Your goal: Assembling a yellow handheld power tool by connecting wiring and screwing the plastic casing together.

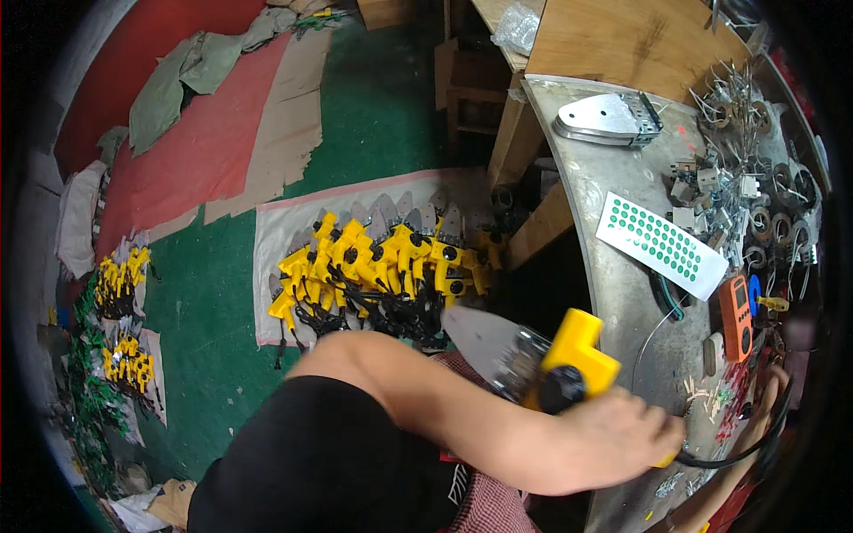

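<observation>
Found raised, tip to upper left

Observed a yellow-handled tool (582, 360) held in the air near the left edge of a metal-topped bench (613, 266). Noted long axis slanting from upper left to lower right. Found pointed metal plate (487, 342) directed upper left, toward the floor side; handle end directed lower right, with black cable (729, 462) looping off to the right. Found left hand (622, 435) wrapped around the handle, fingers curled, hiding most of it. Located right hand (775, 386) at the dim right rim, close to the cable; cannot tell its grip.

Noted left forearm (480, 417) across the foreground, blocking sight of whatever lies beneath. Recorded on bench: orange meter (736, 318), white sheet with green dots (662, 246), tangled metal parts (711, 195) and, farther off, silver pointed part (609, 118). Recorded on floor, beyond the plate: heap of similar yellow tools (382, 258) on pale cloth (271, 329). Noted wooden board (635, 40) at bench's far end.
</observation>
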Demonstrator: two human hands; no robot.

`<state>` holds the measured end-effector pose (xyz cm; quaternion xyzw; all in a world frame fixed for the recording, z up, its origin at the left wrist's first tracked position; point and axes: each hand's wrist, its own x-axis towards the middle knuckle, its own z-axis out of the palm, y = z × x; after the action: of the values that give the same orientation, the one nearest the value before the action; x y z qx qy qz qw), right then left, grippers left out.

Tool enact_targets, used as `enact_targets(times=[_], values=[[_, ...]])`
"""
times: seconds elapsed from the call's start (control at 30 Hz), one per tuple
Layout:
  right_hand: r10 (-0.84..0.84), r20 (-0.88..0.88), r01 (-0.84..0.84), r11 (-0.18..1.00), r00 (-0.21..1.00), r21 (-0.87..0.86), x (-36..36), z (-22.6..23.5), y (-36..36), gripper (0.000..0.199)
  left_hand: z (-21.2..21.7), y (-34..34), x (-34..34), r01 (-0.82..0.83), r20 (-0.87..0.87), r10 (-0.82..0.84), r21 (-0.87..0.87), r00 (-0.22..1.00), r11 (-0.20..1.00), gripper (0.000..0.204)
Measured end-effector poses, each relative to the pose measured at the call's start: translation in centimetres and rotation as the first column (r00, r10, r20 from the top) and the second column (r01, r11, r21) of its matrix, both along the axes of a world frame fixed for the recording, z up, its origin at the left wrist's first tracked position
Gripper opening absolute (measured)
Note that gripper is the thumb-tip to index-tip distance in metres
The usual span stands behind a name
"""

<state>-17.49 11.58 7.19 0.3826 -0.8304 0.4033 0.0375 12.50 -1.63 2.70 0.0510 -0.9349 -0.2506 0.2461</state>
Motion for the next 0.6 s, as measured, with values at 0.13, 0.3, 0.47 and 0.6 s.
enact_targets(times=[0.13,0.3,0.47,0.6], values=[[0.35,-0.406,-0.215,0.915,0.844,0.341,7.8,-0.1,3.2,0.019,-5.4,-5.2,5.9,0.019,0.214,-0.049,0.142,0.976,0.99,0.026],[0.578,0.175,-0.556,0.589,0.797,0.587,20.0,1.1,-2.3,0.028,-15.0,-11.0,8.8,-0.05,0.515,-0.033,0.147,0.857,0.988,0.03],[0.555,0.212,-0.57,0.622,0.805,0.537,21.5,-2.1,-5.4,0.032,-23.6,-15.5,8.3,-0.145,0.514,0.116,0.017,0.85,0.989,0.022],[0.275,0.19,-0.334,0.8,0.942,0.499,20.9,-4.5,-4.7,0.018,-33.1,-19.9,8.2,-0.203,0.564,0.233,-0.117,0.792,0.972,0.024]])
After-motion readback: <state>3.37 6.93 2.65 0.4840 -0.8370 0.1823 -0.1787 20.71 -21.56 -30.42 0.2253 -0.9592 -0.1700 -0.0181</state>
